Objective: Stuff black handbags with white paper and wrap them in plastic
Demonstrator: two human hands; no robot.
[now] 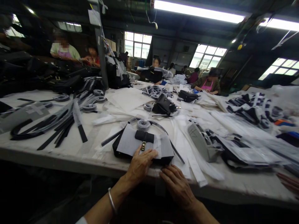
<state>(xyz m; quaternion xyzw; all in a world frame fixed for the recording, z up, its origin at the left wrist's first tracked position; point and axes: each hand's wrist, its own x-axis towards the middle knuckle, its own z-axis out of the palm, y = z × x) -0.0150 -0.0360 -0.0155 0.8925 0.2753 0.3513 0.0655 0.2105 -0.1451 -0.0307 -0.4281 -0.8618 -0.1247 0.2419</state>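
A black handbag (118,150) lies on the table in front of me, its front mostly covered by a sheet of white tissue paper (127,140). A black flap tab (144,136) with a gold clasp (143,146) shows over the paper. My left hand (140,161) rests on the front of the bag, fingers stretched out over the paper just below the clasp. By the bag's lower right corner, my right hand (177,183) lies with its fingers extended at the table edge. Behind the flap sits a plastic-wrapped coiled strap (143,124).
Black straps (63,126) spread across the left of the table. A grey bag piece (203,143) and paper-covered black pieces (249,152) lie to the right. Another black bag (163,104) stands farther back. Several people work around the table; a metal post (102,56) rises at left.
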